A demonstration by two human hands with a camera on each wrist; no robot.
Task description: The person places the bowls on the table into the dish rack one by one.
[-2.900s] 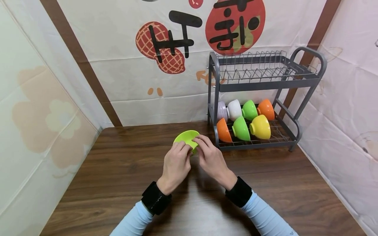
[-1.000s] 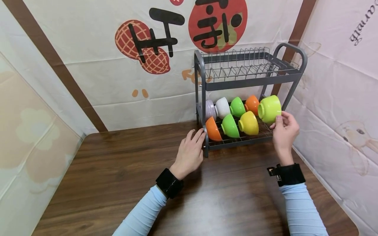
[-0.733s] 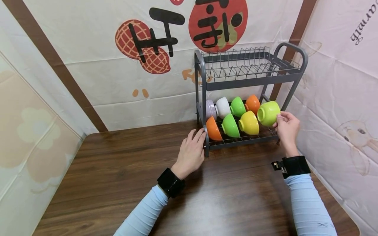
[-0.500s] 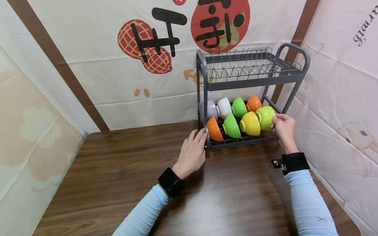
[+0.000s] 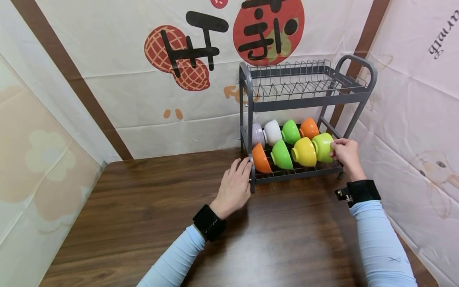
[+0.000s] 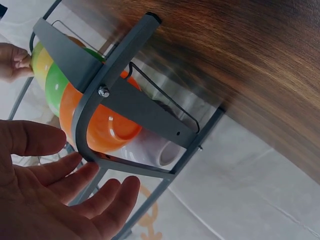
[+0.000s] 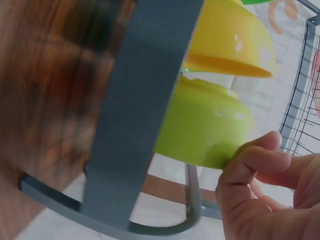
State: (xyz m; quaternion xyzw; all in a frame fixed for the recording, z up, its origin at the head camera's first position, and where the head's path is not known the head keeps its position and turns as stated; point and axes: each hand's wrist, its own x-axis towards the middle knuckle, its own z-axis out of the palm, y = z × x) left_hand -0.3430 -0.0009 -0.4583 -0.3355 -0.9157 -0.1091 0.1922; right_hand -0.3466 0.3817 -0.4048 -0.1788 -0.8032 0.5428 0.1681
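My right hand (image 5: 347,154) pinches the rim of a lime-green bowl (image 5: 324,147) at the right end of the front row on the rack's lower shelf. The bowl lies on its side, its base toward a yellow bowl (image 5: 305,152); in the right wrist view a gap shows between the lime-green bowl (image 7: 207,122) and the yellow one. My left hand (image 5: 233,187) has its fingers extended against the left front post of the grey dish rack (image 5: 312,104). In the left wrist view those fingers (image 6: 117,210) are spread loosely beside the rack's frame.
Left of the yellow bowl are a green bowl (image 5: 281,154) and an orange bowl (image 5: 261,158). Behind them stand a lilac dish (image 5: 257,134), a white bowl (image 5: 272,132), a green bowl (image 5: 291,131) and an orange bowl (image 5: 309,127). The rack stands on a wooden table (image 5: 161,215) near the back wall.
Both hands first held the lime-green bowl over the table. The right hand then carried it to the rack and lowered it beside the yellow bowl, while the left hand moved to the rack's post.
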